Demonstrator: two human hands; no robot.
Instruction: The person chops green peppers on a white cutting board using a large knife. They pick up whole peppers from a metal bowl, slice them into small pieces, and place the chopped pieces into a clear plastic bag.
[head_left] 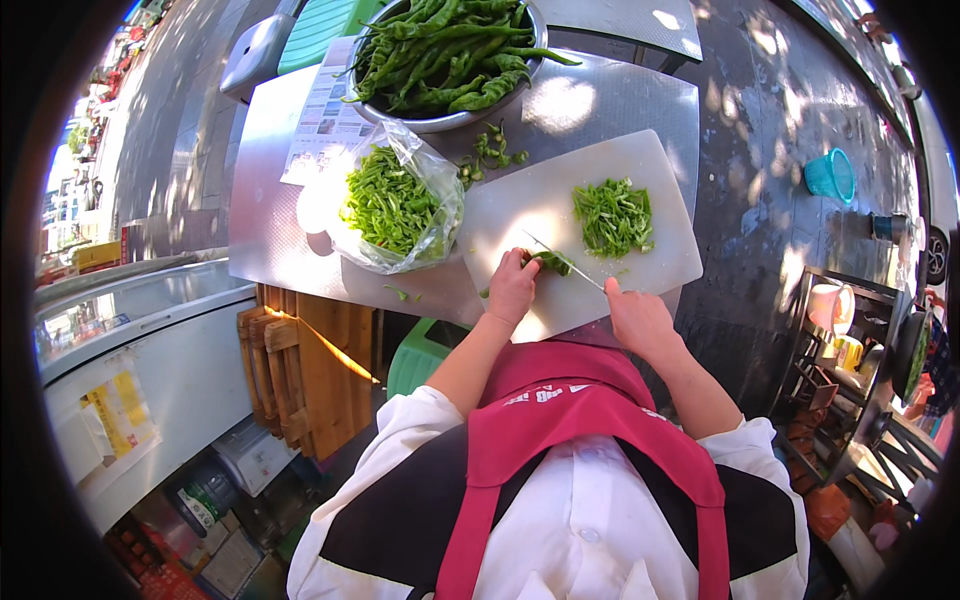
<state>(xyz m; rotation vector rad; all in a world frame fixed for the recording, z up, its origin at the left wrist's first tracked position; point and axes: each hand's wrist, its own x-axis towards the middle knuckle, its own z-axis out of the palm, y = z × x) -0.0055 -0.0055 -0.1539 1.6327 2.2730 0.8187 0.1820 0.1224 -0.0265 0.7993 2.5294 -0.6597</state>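
A white cutting board (500,215) lies at an angle on the metal table in front of me. Near its front edge my left hand (513,287) is closed on green peppers (546,260), fingers bent over their near end. My right hand (637,318) grips a kitchen knife (565,262) by its handle, which the hand hides. The thin blade points away and to the left, across the peppers. Farther right on the board sits a pile of sliced green pepper (612,218). Left of the board, a clear plastic bag (447,190) stands open, full of sliced green pepper.
A metal bowl (440,124) heaped with whole long green peppers (440,55) stands at the table's far side. Pepper stems (492,150) lie between bowl and board. A printed sheet (325,120) is left of the bowl. A white chest freezer (160,370) stands at left, a teal bucket (830,177) at right.
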